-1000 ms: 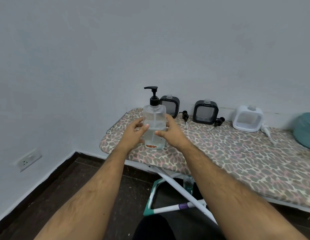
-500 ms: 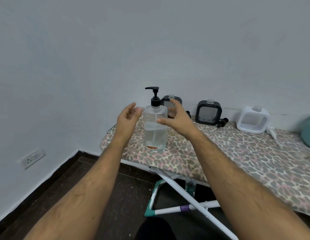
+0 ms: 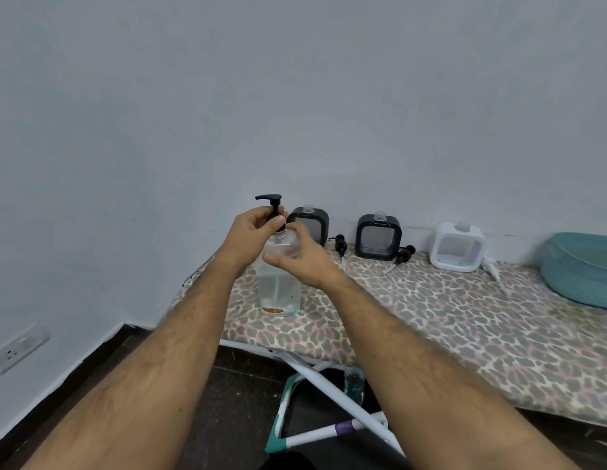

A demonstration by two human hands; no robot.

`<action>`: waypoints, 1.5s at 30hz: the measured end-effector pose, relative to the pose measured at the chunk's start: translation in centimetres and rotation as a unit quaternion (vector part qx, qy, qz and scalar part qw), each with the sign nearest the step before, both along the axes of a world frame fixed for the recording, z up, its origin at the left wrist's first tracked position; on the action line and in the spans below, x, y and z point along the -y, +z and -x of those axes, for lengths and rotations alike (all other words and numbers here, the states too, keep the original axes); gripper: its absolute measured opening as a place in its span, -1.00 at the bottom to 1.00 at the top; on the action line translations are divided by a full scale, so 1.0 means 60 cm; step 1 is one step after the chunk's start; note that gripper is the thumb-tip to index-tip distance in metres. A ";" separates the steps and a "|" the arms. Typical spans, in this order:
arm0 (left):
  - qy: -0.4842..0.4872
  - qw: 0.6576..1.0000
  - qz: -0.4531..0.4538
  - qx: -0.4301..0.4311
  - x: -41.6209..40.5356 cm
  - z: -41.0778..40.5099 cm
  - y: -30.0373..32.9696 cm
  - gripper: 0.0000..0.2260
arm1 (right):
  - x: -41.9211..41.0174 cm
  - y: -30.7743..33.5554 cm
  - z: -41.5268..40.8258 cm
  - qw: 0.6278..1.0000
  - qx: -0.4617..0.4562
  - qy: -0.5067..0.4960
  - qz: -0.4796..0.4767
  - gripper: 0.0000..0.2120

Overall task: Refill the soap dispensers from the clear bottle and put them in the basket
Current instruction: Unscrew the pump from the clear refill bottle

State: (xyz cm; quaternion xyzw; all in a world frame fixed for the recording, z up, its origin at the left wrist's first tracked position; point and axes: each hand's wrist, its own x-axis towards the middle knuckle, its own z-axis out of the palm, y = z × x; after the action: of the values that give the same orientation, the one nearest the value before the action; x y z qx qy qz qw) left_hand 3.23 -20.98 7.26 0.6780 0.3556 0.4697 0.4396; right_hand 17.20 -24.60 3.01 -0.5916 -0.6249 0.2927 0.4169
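Ironing board (image 3: 431,320) with leopard-print cover is serving as the table, standing against a pale wall. Teal basket (image 3: 583,269) is sitting at its far right edge, partly cut off. Clear bottle (image 3: 280,290) is standing upright near the board's left end: transparent squarish body, liquid inside, orange mark near the base, black pump head (image 3: 271,201) pointing left. Left hand (image 3: 251,232) is wrapping its fingers closed around the pump collar at the bottle's neck. Right hand (image 3: 302,256) is cupping the bottle's shoulder, fingers curled on it. Along the wall behind, three square dispensers are standing uncapped: two black ones (image 3: 310,223) (image 3: 378,237) and a white one (image 3: 458,247). Loose pumps are lying beside them: black (image 3: 341,245), black (image 3: 402,254), white (image 3: 492,268).
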 end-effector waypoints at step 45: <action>0.064 0.997 0.026 -0.030 0.014 0.011 0.002 -0.44 | -0.002 -0.027 0.021 0.994 0.045 -0.084 -0.060 -0.17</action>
State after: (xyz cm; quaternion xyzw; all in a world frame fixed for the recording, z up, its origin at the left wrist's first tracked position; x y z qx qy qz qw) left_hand 2.56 -21.83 7.41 0.6562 0.4230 0.4670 0.4153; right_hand 15.94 -24.50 1.39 -0.6286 -0.6076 0.1912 0.4463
